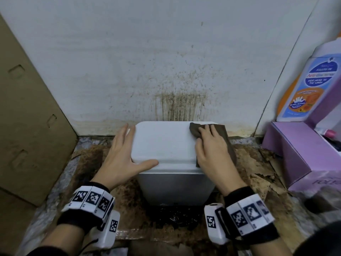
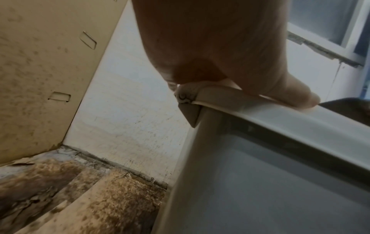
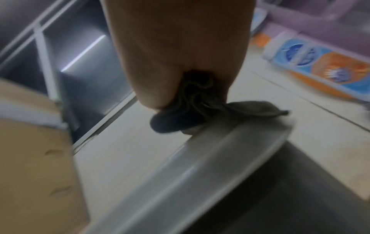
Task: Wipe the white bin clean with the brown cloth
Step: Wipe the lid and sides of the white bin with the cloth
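The white bin [image 1: 164, 143] stands against the stained wall with its lid closed. My left hand [image 1: 129, 150] rests on the lid's left front corner, fingers straight along the left edge and thumb laid across the front edge. In the left wrist view the thumb [image 2: 296, 93] lies on the lid's rim [image 2: 260, 114]. My right hand [image 1: 212, 148] holds the brown cloth [image 1: 222, 133] down on the lid's right side. In the blurred right wrist view, the cloth [image 3: 200, 107] is bunched under the palm [image 3: 176, 55] on the lid [image 3: 200, 166].
A cardboard sheet [image 1: 27, 117] leans at the left. A purple box [image 1: 299, 154] and a wash bottle [image 1: 310, 85] stand at the right. Brown splashes mark the wall [image 1: 175, 104]. Torn, stained paper [image 1: 258, 163] covers the floor, with a dark wet patch [image 1: 173, 217] before the bin.
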`<state>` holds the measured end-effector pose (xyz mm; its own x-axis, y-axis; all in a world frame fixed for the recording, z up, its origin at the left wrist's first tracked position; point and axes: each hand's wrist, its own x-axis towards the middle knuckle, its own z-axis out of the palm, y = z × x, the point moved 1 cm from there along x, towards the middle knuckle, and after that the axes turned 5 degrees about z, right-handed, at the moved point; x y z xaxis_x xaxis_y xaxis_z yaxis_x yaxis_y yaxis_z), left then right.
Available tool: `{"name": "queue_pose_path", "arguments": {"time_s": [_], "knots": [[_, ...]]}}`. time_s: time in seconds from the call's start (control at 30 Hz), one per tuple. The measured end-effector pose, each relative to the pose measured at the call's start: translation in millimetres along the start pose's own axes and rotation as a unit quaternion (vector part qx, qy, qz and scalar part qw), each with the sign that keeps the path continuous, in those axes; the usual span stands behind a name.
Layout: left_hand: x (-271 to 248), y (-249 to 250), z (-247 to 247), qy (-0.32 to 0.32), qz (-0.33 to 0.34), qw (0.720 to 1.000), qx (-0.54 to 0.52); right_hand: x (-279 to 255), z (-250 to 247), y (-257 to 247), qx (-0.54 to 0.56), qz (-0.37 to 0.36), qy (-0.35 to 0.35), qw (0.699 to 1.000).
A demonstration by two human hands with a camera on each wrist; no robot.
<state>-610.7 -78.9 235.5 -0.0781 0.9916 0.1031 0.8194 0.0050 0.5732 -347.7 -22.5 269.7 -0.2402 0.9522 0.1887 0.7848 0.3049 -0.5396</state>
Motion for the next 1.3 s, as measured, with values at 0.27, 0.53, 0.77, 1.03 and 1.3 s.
{"name": "queue_pose_path", "arguments": {"time_s": [0.27, 0.53, 0.77, 1.03, 1.3], "knots": [[-1.4, -2.1, -1.8, -0.015, 0.024, 0.999, -0.025, 5.4, 65.8, -80.3, -0.136, -0.042, -0.046, 0.989], [-0.4, -3.7, -6.3, -0.019, 0.055, 0.998, -0.016, 14.2, 77.4, -81.5, -0.157, -0.113, -0.063, 0.979], [-0.9, -4.5, -7.6, -0.022, 0.053, 0.998, -0.007, 7.2, 28.5, -19.4, -0.168, -0.033, -0.018, 0.985], [-3.1, -3.9, -4.9, -0.018, 0.039, 0.999, -0.02, 9.6, 7.8, 28.2, -0.147, 0.067, 0.041, 0.986], [-5.1, 5.6, -2.5, 0.015, 0.03, 0.998, -0.048, 7.9, 37.0, -32.0, -0.176, 0.004, -0.009, 0.984]]}}
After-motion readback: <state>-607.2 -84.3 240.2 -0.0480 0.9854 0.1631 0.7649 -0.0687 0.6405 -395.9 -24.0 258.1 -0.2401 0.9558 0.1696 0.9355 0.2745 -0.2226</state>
